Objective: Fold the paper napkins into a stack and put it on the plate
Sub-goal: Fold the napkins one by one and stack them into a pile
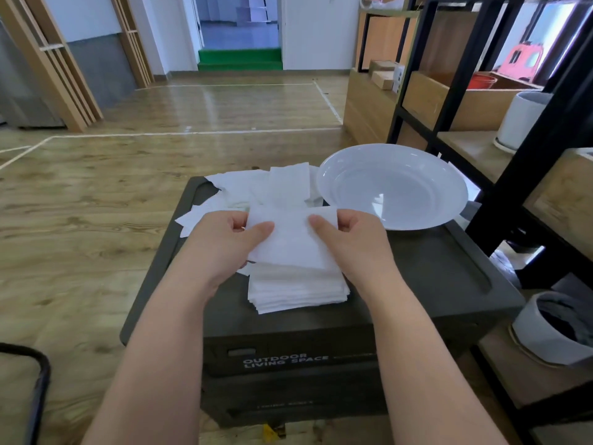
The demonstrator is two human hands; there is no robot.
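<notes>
A white paper napkin (290, 242) is held flat between both hands, just above a stack of folded napkins (296, 292) on the dark box lid. My left hand (224, 245) pinches its left edge with thumb on top. My right hand (353, 239) pinches its right edge the same way. Behind them lies a loose pile of unfolded napkins (256, 187). A white plate (393, 189) sits at the far right of the lid, with nothing in it.
The dark storage box (433, 277) serves as the table, on a wooden floor. A black metal shelf unit (513, 155) stands close on the right with white pots on it. A grey bin (555, 329) sits low at right. A black chair frame (35, 374) is at lower left.
</notes>
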